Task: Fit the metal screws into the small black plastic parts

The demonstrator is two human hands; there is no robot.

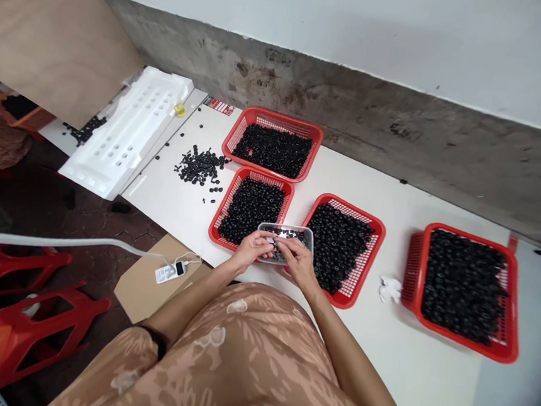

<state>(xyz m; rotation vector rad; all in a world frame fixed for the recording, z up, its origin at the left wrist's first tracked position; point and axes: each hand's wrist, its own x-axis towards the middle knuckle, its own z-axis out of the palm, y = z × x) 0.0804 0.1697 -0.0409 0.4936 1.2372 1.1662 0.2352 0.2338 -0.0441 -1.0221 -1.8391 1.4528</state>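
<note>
a flat white tabletop (pixel 424 393) gives room beside the right hand (pixel 299 262). a red plastic mesh basket (pixel 381 238) blocks the way straight ahead.

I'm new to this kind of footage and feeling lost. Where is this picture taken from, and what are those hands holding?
This picture comes from a camera worn on a person's head, looking down past their lap. No machine is involved; these are the person's own bare hands. The left hand and right hand are together at a small clear plastic tub containing small black parts. Four red baskets full of similar black parts sit on a white table, and a loose pile of black parts lies beside them.
</note>
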